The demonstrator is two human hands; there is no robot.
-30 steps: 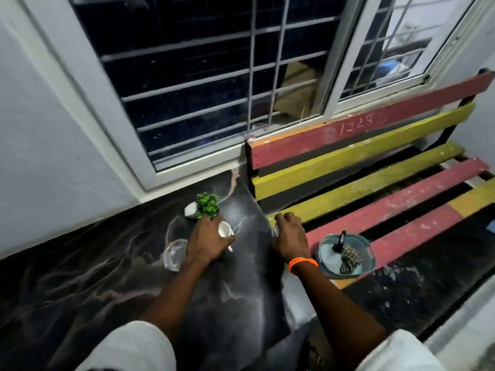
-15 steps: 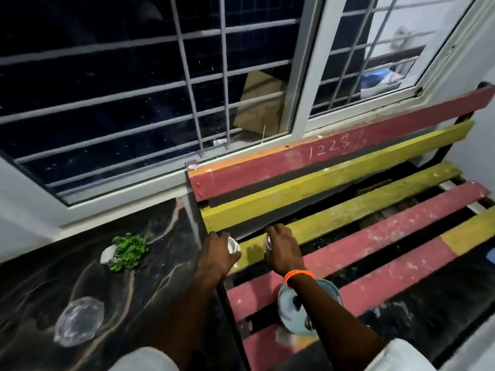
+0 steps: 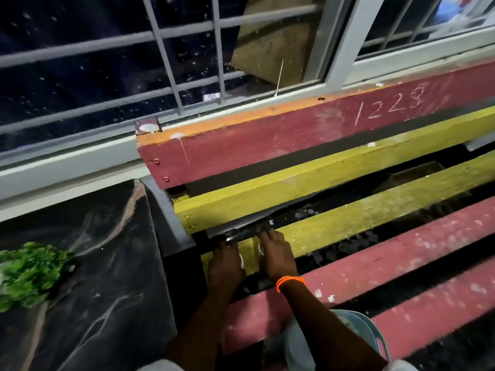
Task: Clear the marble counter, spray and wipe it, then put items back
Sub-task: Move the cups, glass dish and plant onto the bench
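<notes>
- On the yellow slat (image 3: pixel 334 231) of the bench, just past the counter's edge, I have a small white cup under each hand; only slivers of white rim show, one by my left hand (image 3: pixel 223 266) and one by my right hand (image 3: pixel 276 259).
- Both hands are curled down over their cups, fingers closed around them; whether the cups already rest on the wood I cannot tell.
- To do this well, I judge each cup should sit flat in the middle of the slat, away from the dark gaps on either side, before I loosen my fingers one hand at a time.
- The slat's paint is worn and chalky, so it should give grip, though the narrow plank leaves little margin for a round base.
- My right wrist wears an orange beaded band (image 3: pixel 290 281), and a pale blue tub (image 3: pixel 359 330) sits on the red slats beneath that forearm.
- The marble counter (image 3: pixel 107 263) to my left is dark, glossy and veined with pale streaks, and it is not cleared: a leafy green plant (image 3: pixel 32 274) stands on it near the frame's edge.
- Beyond is the red backrest plank (image 3: pixel 267 143), chalked 1228.
</notes>
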